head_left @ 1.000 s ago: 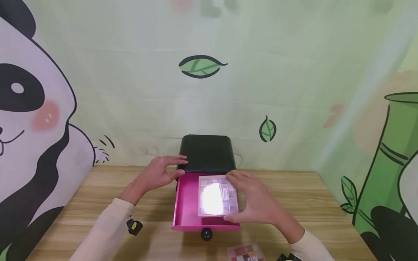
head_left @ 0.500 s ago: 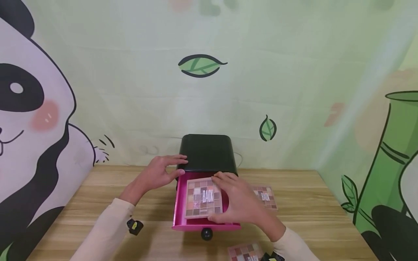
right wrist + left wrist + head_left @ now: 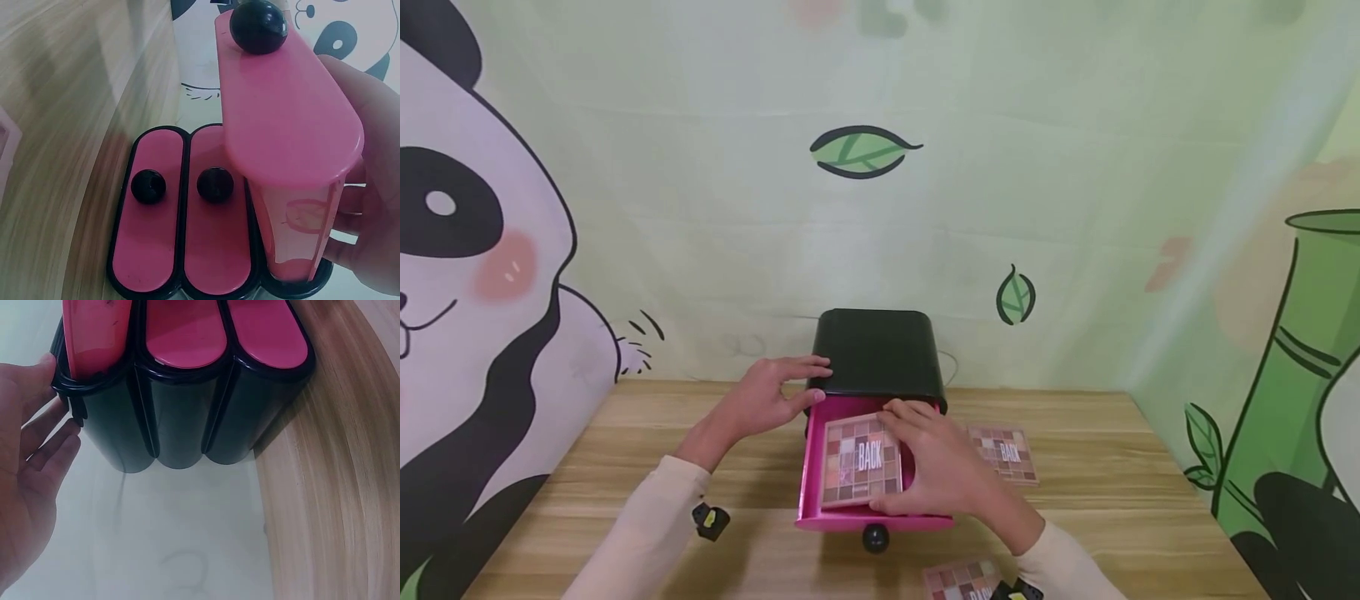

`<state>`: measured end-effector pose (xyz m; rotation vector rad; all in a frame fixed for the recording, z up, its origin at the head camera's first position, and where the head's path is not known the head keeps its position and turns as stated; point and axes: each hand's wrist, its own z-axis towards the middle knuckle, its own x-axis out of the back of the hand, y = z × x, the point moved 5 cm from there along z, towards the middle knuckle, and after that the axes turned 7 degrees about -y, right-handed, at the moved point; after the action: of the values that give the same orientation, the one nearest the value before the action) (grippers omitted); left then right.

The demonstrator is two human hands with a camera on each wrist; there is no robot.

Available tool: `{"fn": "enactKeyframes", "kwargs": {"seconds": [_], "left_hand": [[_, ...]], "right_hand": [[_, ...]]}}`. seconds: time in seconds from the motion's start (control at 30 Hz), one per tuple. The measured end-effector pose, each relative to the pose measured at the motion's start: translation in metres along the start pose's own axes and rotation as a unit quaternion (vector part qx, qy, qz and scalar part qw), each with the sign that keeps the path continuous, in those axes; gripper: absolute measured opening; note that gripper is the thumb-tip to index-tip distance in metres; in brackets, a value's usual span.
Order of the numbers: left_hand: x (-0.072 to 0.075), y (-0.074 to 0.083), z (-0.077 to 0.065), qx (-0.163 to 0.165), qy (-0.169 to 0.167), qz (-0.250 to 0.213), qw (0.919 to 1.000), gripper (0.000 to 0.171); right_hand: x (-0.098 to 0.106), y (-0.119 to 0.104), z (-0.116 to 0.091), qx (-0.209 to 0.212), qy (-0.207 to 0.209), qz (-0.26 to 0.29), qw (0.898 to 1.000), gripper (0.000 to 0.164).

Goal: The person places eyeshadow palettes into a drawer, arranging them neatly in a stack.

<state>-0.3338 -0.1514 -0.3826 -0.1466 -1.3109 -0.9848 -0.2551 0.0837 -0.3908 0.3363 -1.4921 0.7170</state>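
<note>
A black drawer cabinet (image 3: 876, 350) stands at the back of the table, its top pink drawer (image 3: 850, 524) pulled out by its round black knob side. My right hand (image 3: 943, 467) grips a square eyeshadow palette (image 3: 859, 475) by its right part, thumb at the near edge and fingers at the far edge. The palette lies slightly turned within the drawer's outline; whether it touches the floor cannot be told. On the cabinet's left front corner rests my left hand (image 3: 763, 396), fingertips on the top. In the left wrist view those fingers (image 3: 59, 453) look extended against the cabinet's edge.
Another palette (image 3: 1018, 454) lies on the table right of the drawer. One more palette (image 3: 962, 579) is near the front, cut off by the frame. Two lower drawers (image 3: 215, 250) with black knobs are pushed in. A patterned cloth backdrop (image 3: 715, 250) hangs behind.
My right hand has carried the palette leftward across the drawer and tilted it slightly, uncovering the palette on the right. My left hand has stayed in place.
</note>
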Motion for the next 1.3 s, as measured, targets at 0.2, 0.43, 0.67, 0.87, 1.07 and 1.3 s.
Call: {"fn": "enactKeyframes", "kwargs": {"seconds": [0.2,0.43,0.67,0.87,1.07,1.3], "left_hand": [[0.000,0.000,0.000,0.002,0.000,0.000,1.0000,0.038],[0.000,0.000,0.000,0.004,-0.001,-0.004,1.0000,0.038],[0.000,0.001,0.001,0.003,-0.002,0.004,1.0000,0.039],[0.000,0.000,0.000,0.009,-0.002,0.005,1.0000,0.039],[0.000,-0.001,-0.001,0.007,0.002,0.008,0.9999,0.038],[-0.001,0.000,0.000,-0.002,0.002,0.012,0.9999,0.039]], "right_hand": [[-0.003,0.002,-0.001,-0.011,-0.028,-0.003,1.000,0.104],[-0.005,0.002,-0.001,-0.006,-0.037,-0.019,0.999,0.107],[0.002,0.007,-0.008,-0.001,0.003,0.034,0.999,0.095],[0.020,0.018,-0.020,0.012,0.071,0.089,0.993,0.082],[0.034,0.044,-0.034,0.043,0.117,0.095,0.988,0.077],[0.041,0.092,-0.051,0.008,0.143,0.111,0.983,0.075]]}}
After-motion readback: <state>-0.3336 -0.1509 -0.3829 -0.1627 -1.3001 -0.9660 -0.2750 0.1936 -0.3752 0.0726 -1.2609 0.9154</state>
